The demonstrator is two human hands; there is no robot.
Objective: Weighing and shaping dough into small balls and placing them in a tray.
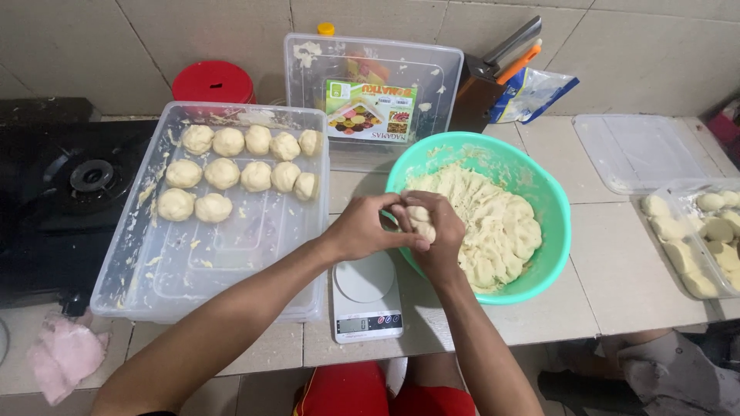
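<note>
Both hands' grip closed around a dough piece, left hand and right hand over the scale.

A pale tiled wall rises behind a tiled surface with dark grout lines. A black gas stove sits at its left end. The light is soft and even.

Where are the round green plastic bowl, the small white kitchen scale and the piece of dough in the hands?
Round green plastic bowl [556,245]: head view, right rim.
Small white kitchen scale [364,279]: head view, weighing plate.
Piece of dough [420,221]: head view, part showing between fingers.
</note>
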